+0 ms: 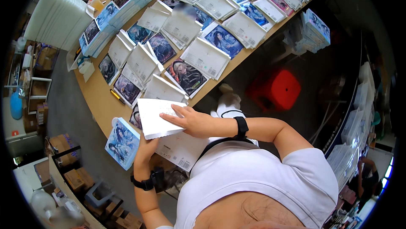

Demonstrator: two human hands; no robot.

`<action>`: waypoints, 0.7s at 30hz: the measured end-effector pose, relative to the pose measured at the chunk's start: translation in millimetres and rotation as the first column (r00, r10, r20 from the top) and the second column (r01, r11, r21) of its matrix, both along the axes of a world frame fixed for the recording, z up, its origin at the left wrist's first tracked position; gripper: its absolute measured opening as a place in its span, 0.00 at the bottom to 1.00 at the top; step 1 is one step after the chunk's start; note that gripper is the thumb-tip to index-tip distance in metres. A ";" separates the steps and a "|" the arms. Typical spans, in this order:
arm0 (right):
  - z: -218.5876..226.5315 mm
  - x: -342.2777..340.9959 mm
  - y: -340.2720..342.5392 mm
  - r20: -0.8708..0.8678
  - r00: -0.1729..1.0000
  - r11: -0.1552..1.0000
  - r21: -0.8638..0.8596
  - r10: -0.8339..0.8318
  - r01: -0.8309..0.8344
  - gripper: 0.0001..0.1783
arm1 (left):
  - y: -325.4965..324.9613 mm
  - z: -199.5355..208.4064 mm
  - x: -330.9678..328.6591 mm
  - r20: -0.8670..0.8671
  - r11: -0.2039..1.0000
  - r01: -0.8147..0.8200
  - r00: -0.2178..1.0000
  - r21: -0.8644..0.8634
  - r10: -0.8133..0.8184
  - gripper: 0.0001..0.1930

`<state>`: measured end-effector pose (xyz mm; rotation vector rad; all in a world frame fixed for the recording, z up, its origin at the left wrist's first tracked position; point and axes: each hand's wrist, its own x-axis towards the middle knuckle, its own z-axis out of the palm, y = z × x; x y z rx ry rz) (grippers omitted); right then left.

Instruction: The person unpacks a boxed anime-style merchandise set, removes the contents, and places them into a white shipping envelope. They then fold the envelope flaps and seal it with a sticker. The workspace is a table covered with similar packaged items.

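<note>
A white paper sleeve or folded sheet (pixel 153 117) with faint grey print on it is held up in front of me, at the table's near corner. My left hand (pixel 146 148) grips it from below, its fingers mostly hidden behind the paper. Across its face lies my right hand (pixel 195 122), with index and middle fingers stretched out over the print. Under the hands, a flat white package (pixel 179 149) with a barcode rests on my lap. To the left of my left hand is a stack with a blue illustrated cover (pixel 122 143).
White barcoded packages (pixel 206 57) and illustrated covers (pixel 187 76) lie in rows on the wooden table (pixel 95 104). A yellow-black marker (pixel 117 96) is near its left edge. Tall white foam-like sheets (pixel 57 15) stand far left. A red stool (pixel 275 89) stands right of the table.
</note>
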<state>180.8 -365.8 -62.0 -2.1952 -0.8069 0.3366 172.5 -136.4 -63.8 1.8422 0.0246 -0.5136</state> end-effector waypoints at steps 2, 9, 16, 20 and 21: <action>-3.9 30.4 -28.7 -0.075 0.993 0.988 0.131 0.093 -0.083 0.41 | -23.0 19.8 12.0 0.025 0.998 0.015 1.000 -0.053 -0.014 0.23; 10.4 168.5 -171.2 -0.623 0.779 0.977 0.118 -0.068 0.180 0.17 | -99.6 40.4 58.2 0.148 0.997 0.002 0.989 0.076 -0.014 0.33; -54.6 335.7 -326.5 -0.351 0.761 0.811 0.008 -0.546 0.586 0.17 | -151.2 18.4 77.5 0.086 0.965 -0.250 0.966 0.072 0.244 0.31; -98.7 392.0 -366.3 -0.358 0.728 0.778 0.006 -0.585 0.628 0.19 | -170.2 22.8 80.1 0.077 0.942 -0.300 0.954 0.150 0.291 0.30; -110.4 403.6 -371.5 -0.355 0.720 0.769 0.007 -0.596 0.640 0.20 | -174.5 26.0 83.0 0.065 0.941 -0.299 0.954 0.162 0.292 0.30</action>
